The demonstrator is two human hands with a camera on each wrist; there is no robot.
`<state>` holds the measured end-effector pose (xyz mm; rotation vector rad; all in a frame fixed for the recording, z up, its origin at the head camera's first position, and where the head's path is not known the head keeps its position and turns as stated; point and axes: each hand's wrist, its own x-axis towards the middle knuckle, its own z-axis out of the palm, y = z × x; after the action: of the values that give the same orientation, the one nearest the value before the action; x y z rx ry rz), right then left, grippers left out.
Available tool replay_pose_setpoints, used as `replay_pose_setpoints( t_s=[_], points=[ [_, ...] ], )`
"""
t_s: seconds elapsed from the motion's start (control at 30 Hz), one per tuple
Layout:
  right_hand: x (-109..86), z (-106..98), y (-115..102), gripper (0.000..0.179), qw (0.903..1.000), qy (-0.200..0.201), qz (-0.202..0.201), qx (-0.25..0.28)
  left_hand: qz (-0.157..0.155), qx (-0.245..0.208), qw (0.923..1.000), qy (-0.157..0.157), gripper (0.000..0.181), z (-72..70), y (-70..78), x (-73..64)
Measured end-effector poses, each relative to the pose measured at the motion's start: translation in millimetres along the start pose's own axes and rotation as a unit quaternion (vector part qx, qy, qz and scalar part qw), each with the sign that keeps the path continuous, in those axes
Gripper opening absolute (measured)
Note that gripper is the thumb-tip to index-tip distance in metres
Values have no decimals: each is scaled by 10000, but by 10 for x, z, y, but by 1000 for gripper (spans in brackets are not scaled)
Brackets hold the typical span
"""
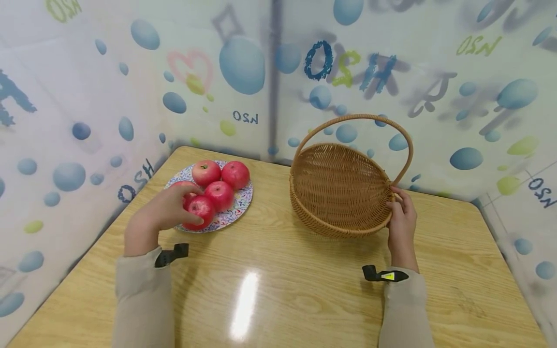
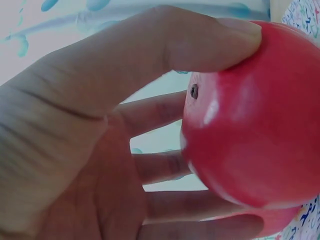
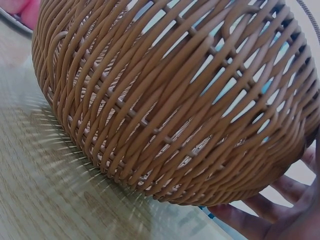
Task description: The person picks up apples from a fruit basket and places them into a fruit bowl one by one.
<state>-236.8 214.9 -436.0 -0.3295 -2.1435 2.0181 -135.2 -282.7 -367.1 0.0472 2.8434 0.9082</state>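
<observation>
My left hand reaches over the left side of a patterned plate and holds a red apple. In the left wrist view the thumb presses one side of that apple, with the fingers spread round its other side. Several more red apples lie on the plate, one partly hidden by the hand. At the right, my right hand grips the rim of a brown wicker basket near the handle's base. The basket leans with its mouth toward me, and no fruit shows inside.
The basket's arched handle stands up in front of the wall. Behind and beside the wooden table hang pale wall sheets printed with blue drops and letters. A bright reflection lies on the tabletop between the forearms.
</observation>
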Motion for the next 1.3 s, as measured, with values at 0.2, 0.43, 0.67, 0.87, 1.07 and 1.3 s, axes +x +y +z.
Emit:
replay_pose_setpoints(
  t_s=[0.2, 0.43, 0.67, 0.87, 1.07, 1.3],
  points=[
    [11, -5, 5, 46, 10000, -17, 23, 16, -44, 123, 9999, -55, 58, 28, -18, 26],
    [11, -6, 13, 46, 10000, -29, 19, 12, -191, 122, 9996, -155, 65, 42, -24, 36],
    [10, -10, 18, 46, 10000, -60, -9, 41, -361, 114, 9988, -324, 66, 54, -48, 57],
    [8, -5, 6, 47, 10000, -61, 34, 49, -310, 104, 9989, -350, 67, 69, -88, 80],
    [18, -5, 11, 47, 10000, -11, 76, 23, -340, 106, 9986, -398, 73, 59, -70, 87],
    [9, -7, 0, 47, 10000, -40, 49, -25, -411, 153, 9980, -455, 71, 63, -63, 96]
  ],
)
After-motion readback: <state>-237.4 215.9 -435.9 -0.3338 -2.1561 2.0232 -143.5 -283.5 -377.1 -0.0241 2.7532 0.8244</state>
